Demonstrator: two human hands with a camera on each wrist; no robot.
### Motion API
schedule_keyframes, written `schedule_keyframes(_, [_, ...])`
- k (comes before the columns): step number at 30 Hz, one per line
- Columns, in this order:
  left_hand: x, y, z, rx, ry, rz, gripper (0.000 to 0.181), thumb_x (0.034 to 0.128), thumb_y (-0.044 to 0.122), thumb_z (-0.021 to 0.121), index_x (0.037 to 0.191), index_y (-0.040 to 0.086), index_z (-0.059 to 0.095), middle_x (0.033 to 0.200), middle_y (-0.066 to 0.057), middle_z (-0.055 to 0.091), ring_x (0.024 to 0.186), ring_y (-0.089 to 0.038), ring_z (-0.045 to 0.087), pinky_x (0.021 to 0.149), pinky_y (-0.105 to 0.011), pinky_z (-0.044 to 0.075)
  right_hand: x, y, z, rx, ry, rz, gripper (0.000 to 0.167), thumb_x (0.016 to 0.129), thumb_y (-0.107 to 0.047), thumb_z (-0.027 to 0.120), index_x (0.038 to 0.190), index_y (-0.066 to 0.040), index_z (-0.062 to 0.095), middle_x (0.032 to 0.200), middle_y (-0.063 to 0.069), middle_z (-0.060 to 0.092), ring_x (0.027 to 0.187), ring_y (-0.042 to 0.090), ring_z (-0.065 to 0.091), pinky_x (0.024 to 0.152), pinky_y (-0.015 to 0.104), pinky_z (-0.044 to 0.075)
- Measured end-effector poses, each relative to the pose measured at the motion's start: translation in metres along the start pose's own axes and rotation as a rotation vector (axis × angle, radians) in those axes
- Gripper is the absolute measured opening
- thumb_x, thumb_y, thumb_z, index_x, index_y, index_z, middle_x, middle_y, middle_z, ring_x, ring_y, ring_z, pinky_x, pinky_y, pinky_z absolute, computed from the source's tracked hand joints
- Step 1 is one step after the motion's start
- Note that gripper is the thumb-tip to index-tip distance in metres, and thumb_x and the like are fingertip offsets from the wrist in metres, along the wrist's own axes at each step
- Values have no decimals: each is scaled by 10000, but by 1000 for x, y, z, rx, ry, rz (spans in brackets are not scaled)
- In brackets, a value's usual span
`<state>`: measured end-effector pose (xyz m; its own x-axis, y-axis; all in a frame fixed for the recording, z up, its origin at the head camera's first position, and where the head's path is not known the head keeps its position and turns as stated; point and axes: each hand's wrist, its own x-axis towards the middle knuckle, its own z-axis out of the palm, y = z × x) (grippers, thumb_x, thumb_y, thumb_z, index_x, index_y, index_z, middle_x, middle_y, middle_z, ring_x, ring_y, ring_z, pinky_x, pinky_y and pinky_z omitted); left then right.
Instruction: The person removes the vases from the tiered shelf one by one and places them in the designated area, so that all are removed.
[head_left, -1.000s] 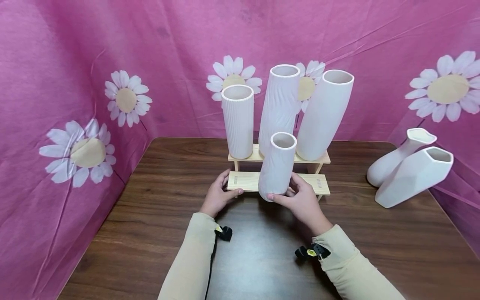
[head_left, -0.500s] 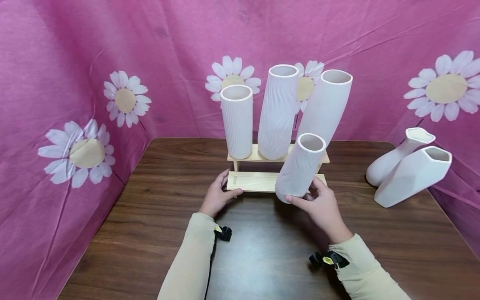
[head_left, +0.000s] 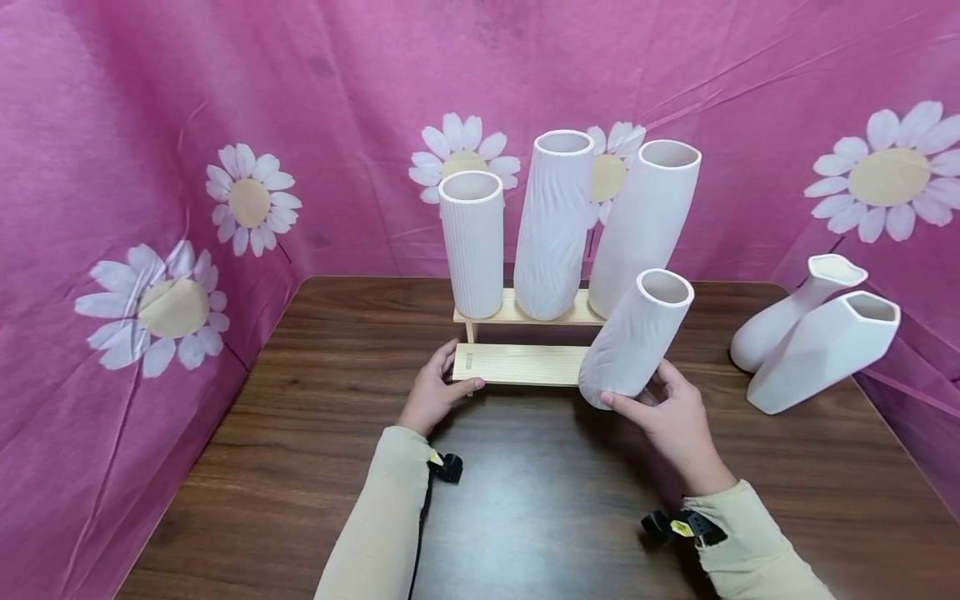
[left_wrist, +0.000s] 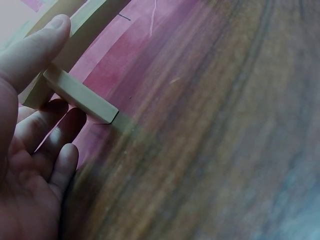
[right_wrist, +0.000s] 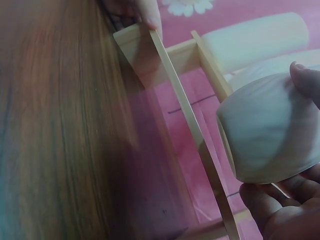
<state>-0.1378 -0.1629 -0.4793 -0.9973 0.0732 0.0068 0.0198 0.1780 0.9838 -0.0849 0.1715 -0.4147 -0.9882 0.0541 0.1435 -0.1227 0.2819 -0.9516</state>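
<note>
In the head view my right hand (head_left: pixel 678 421) grips the lower part of a white textured vase (head_left: pixel 636 337), which leans right over the right end of the wooden rack's lower shelf (head_left: pixel 525 365). The right wrist view shows thumb and fingers round the vase (right_wrist: pixel 270 130), its base a little off the shelf board (right_wrist: pixel 182 100). My left hand (head_left: pixel 435 390) holds the left end of that shelf, thumb on the front edge. In the left wrist view, the left hand (left_wrist: pixel 37 135) has its thumb and fingers about the rack end (left_wrist: pixel 82 95).
On the rack's upper shelf (head_left: pixel 511 310) stand a ribbed vase (head_left: pixel 474 250), a wavy vase (head_left: pixel 553 233) and a smooth vase (head_left: pixel 647 221). At the table's right are a narrow-necked vase (head_left: pixel 780 325) and a faceted vase (head_left: pixel 821 358). A pink flowered cloth (head_left: pixel 360 100) hangs behind.
My right hand has carried the textured vase rightward along the lower shelf, from near its middle to its right end, and the vase leans more. The left hand has stayed at the shelf's left end.
</note>
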Motion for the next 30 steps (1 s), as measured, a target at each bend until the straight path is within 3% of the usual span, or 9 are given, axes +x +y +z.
schedule_keyframes(12, [0, 1, 0, -3, -1, -16, 926, 803, 132, 860, 1556, 44, 328, 1465, -105, 543, 1211, -203, 583, 974, -318, 495, -10, 6, -22, -65, 42, 13, 663, 788, -132, 876, 1372, -93, 563, 1249, -29, 605, 1151, -8, 560, 884, 114, 475])
schedule_keyframes(21, [4, 6, 0, 35, -17, -12, 923, 810, 162, 859, 1557, 52, 329, 1480, -103, 528, 1257, -210, 559, 1061, -375, 427, -17, 19, -37, -91, 103, 19, 644, 785, -86, 869, 1356, -89, 570, 1177, -96, 618, 1094, -19, 568, 861, 95, 474])
schedule_keyframes(30, [-4, 3, 1, 3, 4, -35, 924, 808, 127, 857, 1562, 63, 325, 1465, -94, 545, 1183, -194, 596, 936, -275, 498, -23, 24, -48, -126, 144, 70, 589, 786, -113, 874, 1302, -93, 590, 1099, -152, 628, 1041, -51, 577, 842, 75, 463])
